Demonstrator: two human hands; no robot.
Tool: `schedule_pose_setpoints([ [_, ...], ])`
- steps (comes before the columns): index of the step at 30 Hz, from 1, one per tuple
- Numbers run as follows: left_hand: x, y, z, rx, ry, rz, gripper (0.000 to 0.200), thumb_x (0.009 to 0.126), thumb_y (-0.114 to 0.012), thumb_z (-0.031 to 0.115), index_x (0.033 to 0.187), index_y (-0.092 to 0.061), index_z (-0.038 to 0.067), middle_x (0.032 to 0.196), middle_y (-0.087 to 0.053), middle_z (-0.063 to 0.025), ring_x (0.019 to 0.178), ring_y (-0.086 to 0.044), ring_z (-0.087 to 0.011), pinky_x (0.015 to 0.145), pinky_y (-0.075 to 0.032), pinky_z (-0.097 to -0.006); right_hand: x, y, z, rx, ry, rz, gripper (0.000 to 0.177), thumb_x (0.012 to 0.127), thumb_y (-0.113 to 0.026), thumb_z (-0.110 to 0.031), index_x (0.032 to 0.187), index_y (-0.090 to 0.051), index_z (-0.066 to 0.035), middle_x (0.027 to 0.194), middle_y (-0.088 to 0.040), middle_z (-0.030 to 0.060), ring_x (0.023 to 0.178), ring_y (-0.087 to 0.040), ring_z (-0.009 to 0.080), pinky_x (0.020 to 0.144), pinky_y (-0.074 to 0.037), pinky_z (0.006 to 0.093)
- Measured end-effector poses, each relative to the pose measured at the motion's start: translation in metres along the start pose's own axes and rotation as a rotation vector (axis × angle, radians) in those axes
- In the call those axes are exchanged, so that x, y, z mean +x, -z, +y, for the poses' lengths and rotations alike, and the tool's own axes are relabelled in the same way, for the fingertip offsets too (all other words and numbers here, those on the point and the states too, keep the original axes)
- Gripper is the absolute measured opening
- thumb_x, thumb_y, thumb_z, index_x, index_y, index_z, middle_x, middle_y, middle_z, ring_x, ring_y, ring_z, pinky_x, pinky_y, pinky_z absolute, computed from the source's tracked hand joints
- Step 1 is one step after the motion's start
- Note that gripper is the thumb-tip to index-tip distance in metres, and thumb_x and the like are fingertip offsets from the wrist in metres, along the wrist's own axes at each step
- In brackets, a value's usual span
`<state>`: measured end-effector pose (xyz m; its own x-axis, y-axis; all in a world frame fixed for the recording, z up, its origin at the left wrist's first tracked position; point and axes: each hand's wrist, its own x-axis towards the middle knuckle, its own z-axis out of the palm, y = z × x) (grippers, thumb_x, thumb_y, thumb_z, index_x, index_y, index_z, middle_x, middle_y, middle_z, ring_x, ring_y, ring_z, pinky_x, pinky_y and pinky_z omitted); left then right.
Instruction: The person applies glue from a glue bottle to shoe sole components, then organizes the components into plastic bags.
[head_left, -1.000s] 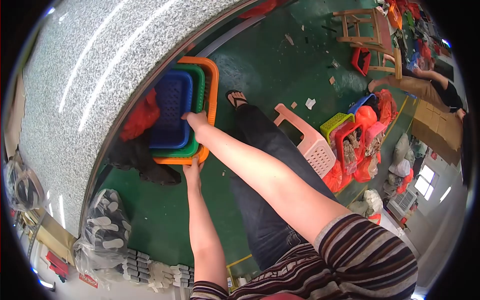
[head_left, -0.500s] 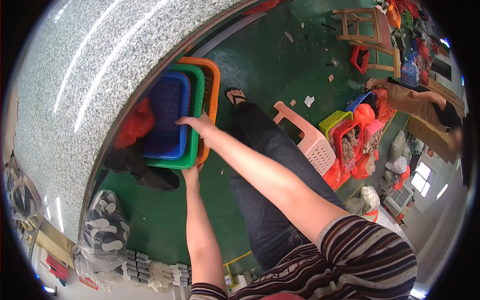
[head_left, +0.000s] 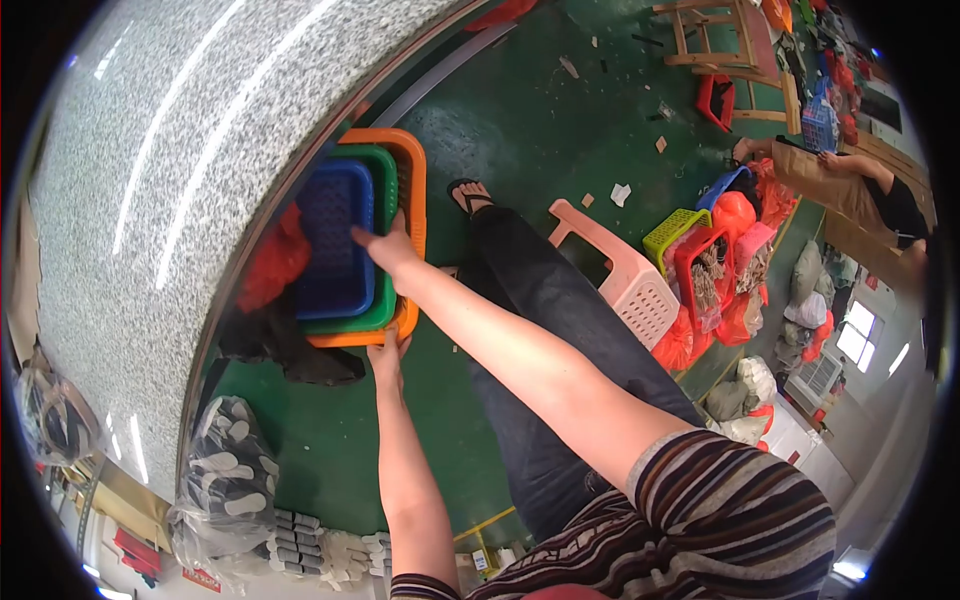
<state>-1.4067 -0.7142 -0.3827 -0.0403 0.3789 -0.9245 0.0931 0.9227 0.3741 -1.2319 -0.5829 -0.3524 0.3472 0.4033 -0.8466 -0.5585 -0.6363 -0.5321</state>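
Note:
A blue plastic basket (head_left: 335,240) sits inside a green basket (head_left: 384,205), and both are nested in an orange basket (head_left: 412,165). The stack is beside and partly beneath the granite tabletop edge. My left hand (head_left: 388,358) grips the orange basket's rim at its near corner. Across the side rim of the green basket lies my right hand (head_left: 393,255), fingers in the gap by the orange wall. Its thumb, slightly blurred, reaches over the blue basket. A red plastic bag (head_left: 280,262) and black cloth (head_left: 290,345) are next to the stack.
The speckled granite tabletop (head_left: 110,250) curves along the left. A pink stool (head_left: 635,290) stands right of my legs, near a lime-green basket (head_left: 672,232) and red bags. Bagged grey-and-white items (head_left: 232,460) lie lower left. Another person (head_left: 850,190) is at far right.
The orange basket's near rim now shows beyond the green and blue baskets, which sit farther inside it. My left hand has shifted slightly with that rim. My right thumb has lifted off the blue rim.

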Motion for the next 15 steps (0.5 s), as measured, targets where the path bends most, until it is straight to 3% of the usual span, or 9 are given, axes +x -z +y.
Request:
schedule_pose_setpoints([
  [1,-0.001,-0.002,-0.001,0.014,0.015,0.009,0.042,0.096,-0.063,0.02,0.128,-0.049,-0.003,0.123,-0.059,-0.0119,0.109,-0.064,-0.0222,0.094,-0.057,-0.0363,0.004,-0.004,-0.002,-0.198,0.063,0.086,0.104,0.078,-0.078,-0.025,0.152,-0.012,0.007,0.148,-0.037,0.0284,0.14,-0.035,0.0386,0.116,-0.03,0.039],
  [4,-0.003,0.001,-0.004,-0.024,-0.026,-0.002,0.04,0.096,-0.062,0.019,0.128,-0.049,-0.002,0.124,-0.059,-0.0114,0.11,-0.064,-0.0216,0.094,-0.057,-0.0363,0.032,-0.001,-0.009,-0.47,0.808,0.389,0.1,0.079,-0.077,-0.021,0.152,-0.014,0.006,0.145,-0.043,0.0266,0.135,-0.043,0.0356,0.111,-0.036,0.0375],
  [10,-0.003,0.003,-0.006,-0.036,-0.02,-0.007,0.045,0.094,-0.066,0.017,0.131,-0.046,-0.001,0.121,-0.059,-0.0112,0.103,-0.065,-0.0191,0.087,-0.059,-0.0323,0.068,0.016,-0.068,-0.465,0.165,0.051,0.085,0.075,-0.079,-0.02,0.14,-0.034,0.011,0.135,-0.051,0.028,0.129,-0.05,0.0373,0.105,-0.042,0.0377],
  [15,0.001,0.003,-0.018,-0.051,-0.05,0.05,0.041,0.093,-0.066,0.013,0.128,-0.049,0.0,0.121,-0.059,-0.011,0.101,-0.066,-0.0185,0.084,-0.06,-0.0323,0.079,0.02,-0.08,-0.486,-0.033,-0.062,0.088,0.068,-0.088,-0.027,0.135,-0.045,0.01,0.134,-0.054,0.0229,0.123,-0.055,0.0334,0.097,-0.048,0.0412],
])
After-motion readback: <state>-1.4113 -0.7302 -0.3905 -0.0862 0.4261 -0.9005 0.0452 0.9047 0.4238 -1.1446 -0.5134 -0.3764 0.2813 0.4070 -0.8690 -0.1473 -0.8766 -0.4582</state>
